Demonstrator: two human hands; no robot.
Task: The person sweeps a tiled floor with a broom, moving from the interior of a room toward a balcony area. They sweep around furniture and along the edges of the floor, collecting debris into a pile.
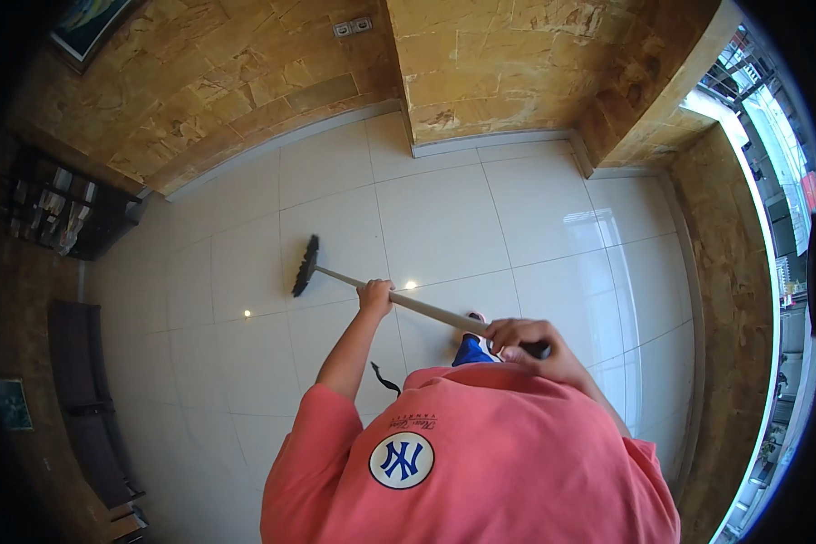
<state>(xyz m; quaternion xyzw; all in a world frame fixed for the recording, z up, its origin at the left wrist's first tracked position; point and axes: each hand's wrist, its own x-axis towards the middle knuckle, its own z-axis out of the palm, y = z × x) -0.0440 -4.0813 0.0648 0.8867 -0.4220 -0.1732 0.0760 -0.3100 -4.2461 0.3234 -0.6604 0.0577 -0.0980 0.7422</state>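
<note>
A long-handled broom (437, 313) slants across in front of me, from near my right side out to the left. Its dark bristle head (306, 267) is at the floor, left of the middle. Partway along the pale handle, my left hand (375, 297) is wrapped round it. My right hand (528, 341) grips the handle close to its black end (539, 349), nearer my body. Below the handle, part of my shoe and some blue cloth (471, 349) show.
Glossy white tiles cover the floor (444, 218). Yellow-brown stone walls (508, 72) with a pale skirting stand ahead. A dark shelf (59, 204) with papers and a dark bench (82, 399) line the left. A window (771, 208) runs along the right. A wall socket (352, 27) is ahead.
</note>
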